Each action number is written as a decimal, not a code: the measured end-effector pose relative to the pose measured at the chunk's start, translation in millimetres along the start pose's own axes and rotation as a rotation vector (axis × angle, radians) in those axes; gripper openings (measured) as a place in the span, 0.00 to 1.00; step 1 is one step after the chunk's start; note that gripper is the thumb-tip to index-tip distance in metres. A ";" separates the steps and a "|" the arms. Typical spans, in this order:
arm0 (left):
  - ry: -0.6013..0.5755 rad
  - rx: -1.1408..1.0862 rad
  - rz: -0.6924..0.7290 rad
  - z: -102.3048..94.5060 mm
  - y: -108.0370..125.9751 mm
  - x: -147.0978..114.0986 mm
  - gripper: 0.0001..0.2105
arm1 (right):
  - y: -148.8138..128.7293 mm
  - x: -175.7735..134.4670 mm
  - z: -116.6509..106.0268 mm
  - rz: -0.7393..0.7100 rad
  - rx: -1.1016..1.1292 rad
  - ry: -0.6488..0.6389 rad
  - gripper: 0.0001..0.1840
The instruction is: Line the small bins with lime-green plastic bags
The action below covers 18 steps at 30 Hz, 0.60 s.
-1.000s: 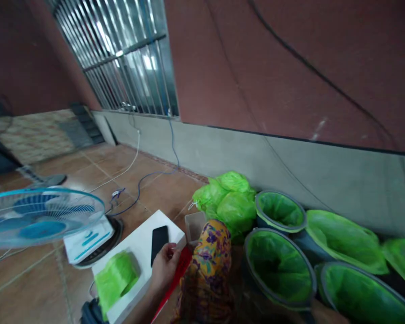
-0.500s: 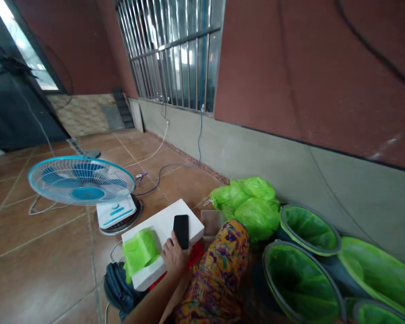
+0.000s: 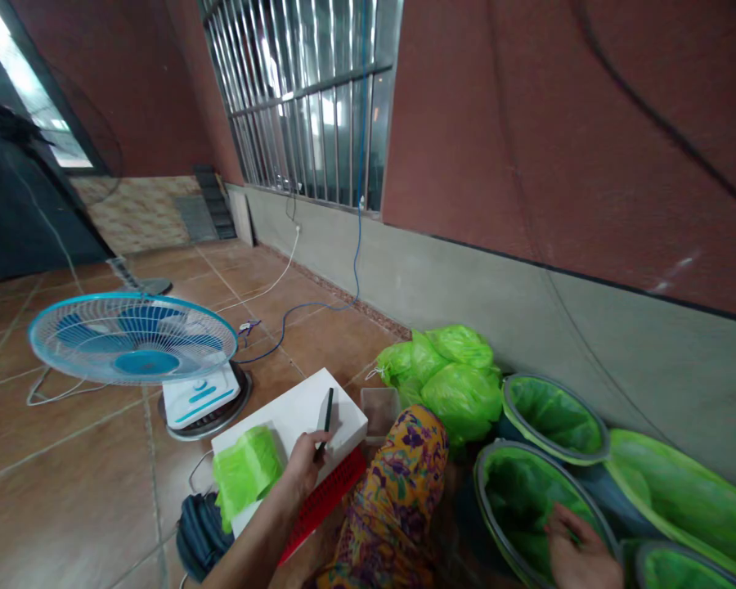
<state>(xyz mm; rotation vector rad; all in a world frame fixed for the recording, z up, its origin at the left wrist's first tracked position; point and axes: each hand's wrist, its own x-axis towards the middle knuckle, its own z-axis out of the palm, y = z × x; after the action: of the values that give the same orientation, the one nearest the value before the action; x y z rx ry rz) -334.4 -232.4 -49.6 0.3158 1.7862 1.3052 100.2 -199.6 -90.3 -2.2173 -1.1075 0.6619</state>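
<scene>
My left hand (image 3: 308, 458) is closed around the lower end of a black smartphone (image 3: 328, 417), which is tipped up on its edge above a white box (image 3: 307, 401). A bright green roll of plastic bags (image 3: 249, 466) lies on the box's left part. Over the nearest bin (image 3: 491, 523), lined with green plastic, is my right hand (image 3: 580, 544). Its fingers are curled together, with a small bit of green showing between them; what they hold, if anything, I cannot make out.
Several lined bins, one of them (image 3: 555, 417) against the wall, fill the right side. Stuffed green bags (image 3: 457, 380) and a clear plastic tub (image 3: 380, 413) are beside my knee. A red basket (image 3: 325, 499) sits under the box. A blue fan (image 3: 141, 339) and dark bag (image 3: 201, 528) are left.
My left hand has gripped the phone and turned it up from lying flat to on edge. My right hand has come into view over the bin at right.
</scene>
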 end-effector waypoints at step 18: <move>-0.726 0.222 0.494 120.4 -30.0 -146.6 0.45 | -109.1 -88.4 -26.2 0.171 1.568 -0.709 0.32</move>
<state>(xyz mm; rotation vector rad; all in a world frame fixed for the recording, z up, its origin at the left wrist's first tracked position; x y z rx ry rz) -148.6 -261.7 -10.7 1.2458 1.2504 1.0969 10.3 -225.6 17.7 -0.6829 -0.2868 1.6776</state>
